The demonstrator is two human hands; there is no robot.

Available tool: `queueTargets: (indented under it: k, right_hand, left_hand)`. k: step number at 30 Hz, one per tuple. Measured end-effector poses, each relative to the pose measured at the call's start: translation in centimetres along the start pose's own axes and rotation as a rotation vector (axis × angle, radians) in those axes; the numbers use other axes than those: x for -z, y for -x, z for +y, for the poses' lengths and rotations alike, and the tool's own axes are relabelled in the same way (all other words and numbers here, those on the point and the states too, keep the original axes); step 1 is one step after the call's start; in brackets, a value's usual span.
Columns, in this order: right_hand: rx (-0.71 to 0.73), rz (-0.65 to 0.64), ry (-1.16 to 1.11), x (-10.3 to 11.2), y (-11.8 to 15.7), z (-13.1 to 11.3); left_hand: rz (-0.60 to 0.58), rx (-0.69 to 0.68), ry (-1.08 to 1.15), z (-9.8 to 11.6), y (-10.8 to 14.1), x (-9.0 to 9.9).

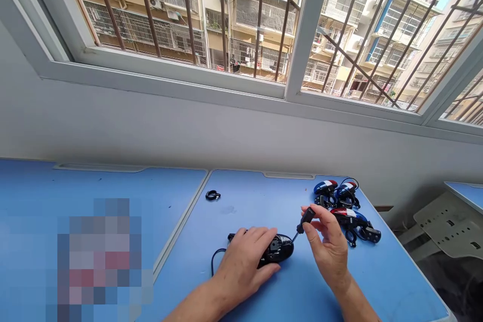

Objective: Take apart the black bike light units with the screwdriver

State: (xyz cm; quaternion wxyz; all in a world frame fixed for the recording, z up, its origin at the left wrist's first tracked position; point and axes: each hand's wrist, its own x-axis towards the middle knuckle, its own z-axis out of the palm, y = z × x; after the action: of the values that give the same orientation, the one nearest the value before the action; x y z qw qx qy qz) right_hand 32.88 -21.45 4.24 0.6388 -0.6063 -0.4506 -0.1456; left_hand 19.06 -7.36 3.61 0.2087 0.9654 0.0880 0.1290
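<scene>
On the blue table lies a glossy black device (pixel 281 248) with a thin black cable coming off its left side. My left hand (pixel 247 256) rests over its left part and grips it, thumb along the near edge. Between the thumb and fingers of my right hand (pixel 328 246) is a small screwdriver (pixel 306 218) with a black handle, held tilted. Its metal tip meets the right end of the black device. Whatever is under the tip is too small to make out.
A black ring clamp (pixel 213 195) lies behind my left hand. Several red, white and blue devices (pixel 349 217) with black clamps and cables sit at the back right. A seam (pixel 181 224) divides the tables. Behind stands a wall with barred windows.
</scene>
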Motion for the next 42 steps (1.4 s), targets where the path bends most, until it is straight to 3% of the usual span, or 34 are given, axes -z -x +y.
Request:
queueTargets:
  k: [9,19,28,35,42]
  right_hand:
    - [0.023,0.027,0.097,-0.06,-0.29,0.15]
    - [0.004,-0.031,0.063,-0.03,-0.05,0.77]
    - [0.085,-0.142,0.034,-0.28,-0.25,0.32]
    - [0.172,-0.051,0.145,-0.76,-0.91,-0.04]
    - [0.159,-0.141,0.065,-0.49,-0.37,0.42]
  left_hand:
    - [0.024,-0.019,0.008,-0.15,-0.08,-0.09]
    - [0.003,0.001,0.014,-0.33,-0.14,-0.54]
    - [0.013,-0.020,-0.022,-0.26,-0.14,-0.29]
    - [0.040,-0.049,-0.032,-0.04,-0.08,-0.08]
    - [0.031,-0.039,-0.049,0.00,-0.06,-0.09]
